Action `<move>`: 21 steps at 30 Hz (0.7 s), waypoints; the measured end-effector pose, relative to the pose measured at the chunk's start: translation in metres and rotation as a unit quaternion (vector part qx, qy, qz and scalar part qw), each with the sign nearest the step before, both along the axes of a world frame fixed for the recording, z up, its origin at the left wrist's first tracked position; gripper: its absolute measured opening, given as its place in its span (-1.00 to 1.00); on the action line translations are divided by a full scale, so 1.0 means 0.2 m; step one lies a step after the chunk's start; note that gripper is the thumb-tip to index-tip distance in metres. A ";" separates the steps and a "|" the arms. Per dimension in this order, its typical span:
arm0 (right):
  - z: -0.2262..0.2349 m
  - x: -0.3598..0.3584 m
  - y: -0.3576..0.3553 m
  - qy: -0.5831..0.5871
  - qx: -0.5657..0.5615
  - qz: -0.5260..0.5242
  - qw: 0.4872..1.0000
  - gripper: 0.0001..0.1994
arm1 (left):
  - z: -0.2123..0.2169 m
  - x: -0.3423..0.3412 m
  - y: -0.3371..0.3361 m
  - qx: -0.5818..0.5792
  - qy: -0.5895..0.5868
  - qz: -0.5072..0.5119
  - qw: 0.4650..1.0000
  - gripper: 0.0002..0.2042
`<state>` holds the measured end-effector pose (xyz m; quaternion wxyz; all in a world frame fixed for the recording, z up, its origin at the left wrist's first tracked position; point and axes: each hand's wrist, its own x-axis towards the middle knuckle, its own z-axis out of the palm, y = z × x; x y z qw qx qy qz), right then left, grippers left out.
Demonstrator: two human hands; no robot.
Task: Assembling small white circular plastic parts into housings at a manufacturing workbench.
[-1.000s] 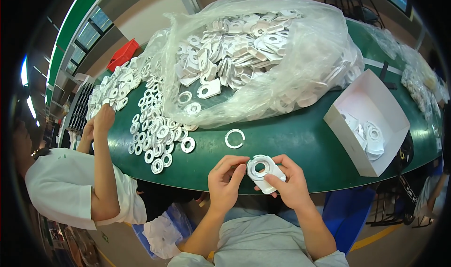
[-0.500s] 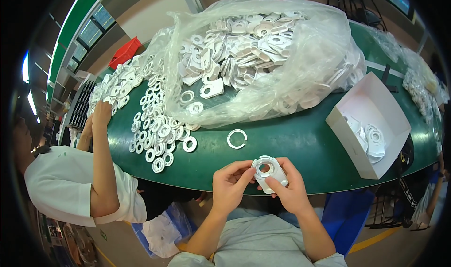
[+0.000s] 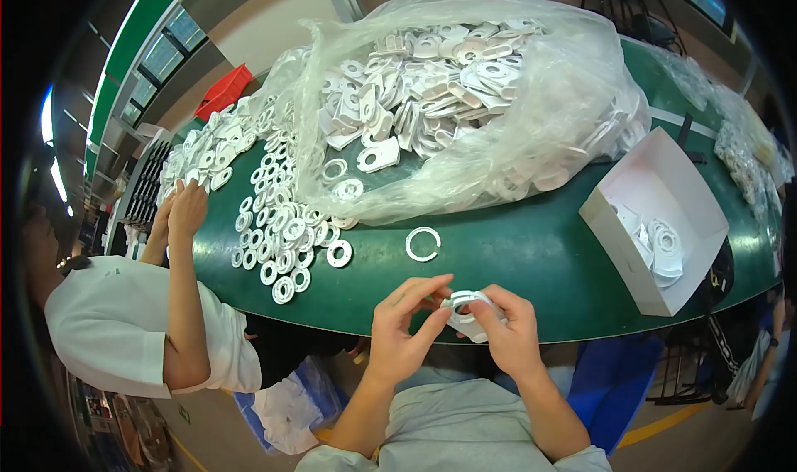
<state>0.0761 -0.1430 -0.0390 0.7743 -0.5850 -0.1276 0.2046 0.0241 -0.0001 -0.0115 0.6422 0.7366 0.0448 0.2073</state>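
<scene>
Both my hands meet at the near edge of the green table (image 3: 515,256). My left hand (image 3: 404,331) and my right hand (image 3: 508,332) pinch one white plastic ring part (image 3: 466,308) between their fingertips. The part is held tilted, partly hidden by my fingers. A loose white split ring (image 3: 422,244) lies on the table just beyond my hands. A large clear plastic bag (image 3: 498,98) full of white flat parts lies further back.
Many white rings (image 3: 282,239) are spread over the table's left side. A white cardboard box (image 3: 656,223) holding a few parts stands at the right. A person in a white shirt (image 3: 124,331) sits to my left, hands on the ring pile. A red bin (image 3: 222,92) is far left.
My hands dropped slightly toward the table edge and the white part turned from face-up to tilted edge-on. The person at left lowered their hand onto the rings.
</scene>
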 end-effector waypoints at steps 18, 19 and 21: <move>-0.02 -0.01 0.00 -0.052 -0.073 -0.030 0.996 -0.69 | -0.03 -0.02 -0.04 0.045 0.108 -0.046 0.992 -0.69; -0.01 -0.01 -0.03 -0.017 -0.067 -0.012 0.998 -0.72 | -0.03 -0.03 0.00 -0.005 0.134 -0.093 0.987 -0.62; 0.02 0.01 -0.09 0.016 -0.060 0.007 0.998 -0.75 | 0.03 -0.01 0.06 -0.091 0.174 -0.136 0.971 -0.62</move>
